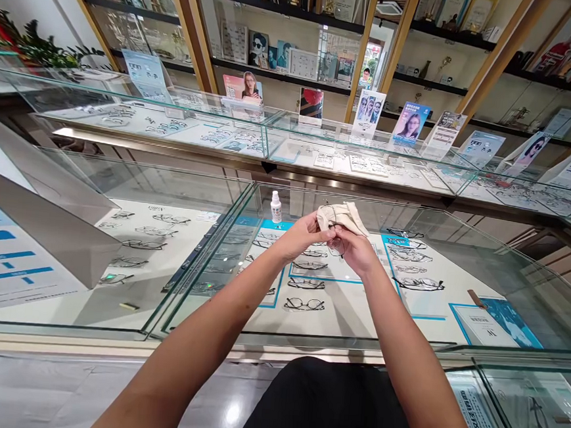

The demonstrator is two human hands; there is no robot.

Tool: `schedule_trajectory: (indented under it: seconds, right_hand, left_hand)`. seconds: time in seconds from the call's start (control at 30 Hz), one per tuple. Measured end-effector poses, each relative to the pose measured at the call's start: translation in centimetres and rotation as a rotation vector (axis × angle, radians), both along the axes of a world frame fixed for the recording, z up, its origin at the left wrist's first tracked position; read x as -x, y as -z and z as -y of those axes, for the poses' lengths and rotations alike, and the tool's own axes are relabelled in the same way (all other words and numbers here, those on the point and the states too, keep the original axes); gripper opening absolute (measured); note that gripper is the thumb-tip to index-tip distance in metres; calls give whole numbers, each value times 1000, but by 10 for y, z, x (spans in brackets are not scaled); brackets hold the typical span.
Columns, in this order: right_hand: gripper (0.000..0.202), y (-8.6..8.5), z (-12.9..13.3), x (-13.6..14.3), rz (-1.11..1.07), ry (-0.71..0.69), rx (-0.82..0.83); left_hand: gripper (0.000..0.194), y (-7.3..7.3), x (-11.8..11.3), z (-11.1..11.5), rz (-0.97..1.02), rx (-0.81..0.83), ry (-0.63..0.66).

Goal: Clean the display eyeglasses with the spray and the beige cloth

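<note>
Both my hands meet over the glass display case, closed around a pair of thin-rimmed eyeglasses (336, 246) and a cream cloth (348, 217). My left hand (305, 234) pinches the eyeglasses at the frame, its fingertips touching the cloth. From the other side, my right hand (356, 251) grips the bunched cloth against the eyeglasses. One lens shows below the fingers; the cloth and fingers partly hide the rest. A small white spray bottle (276, 208) stands upright on the glass, left of and beyond my left hand.
Beneath the glass of the case (256, 334) lie several rows of eyeglasses (304, 304). A large folded sign (26, 246) stands at the left. Across the aisle, another glass counter (213, 132) carries several upright cards. Shelves (277, 73) line the back wall.
</note>
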State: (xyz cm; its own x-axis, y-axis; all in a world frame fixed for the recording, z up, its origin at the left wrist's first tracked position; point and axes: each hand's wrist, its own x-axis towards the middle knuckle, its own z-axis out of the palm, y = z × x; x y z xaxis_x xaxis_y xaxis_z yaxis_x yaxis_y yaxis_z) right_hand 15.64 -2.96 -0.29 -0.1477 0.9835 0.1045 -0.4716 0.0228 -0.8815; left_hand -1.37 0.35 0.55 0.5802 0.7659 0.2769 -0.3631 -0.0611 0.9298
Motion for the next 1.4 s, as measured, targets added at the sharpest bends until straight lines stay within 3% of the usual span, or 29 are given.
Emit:
schedule_trajectory:
  seconds: [0.23,0.47,0.83,1.17,1.4]
  right_hand:
    - [25,2,-1,-4,51,-84,-46]
    - [26,4,-3,-6,70,-91,-45]
    - [27,4,1,2,123,-107,-45]
    - [29,4,2,0,364,-141,-161]
    - [26,1,0,-4,273,-117,-97]
  left_hand:
    - [37,-1,0,0,9,-39,-6]
    - [46,0,-2,0,44,-9,-1]
    - [45,4,-8,3,13,32,-153]
    - [52,4,-7,2,52,51,-132]
    - [45,4,-3,-4,106,97,-75]
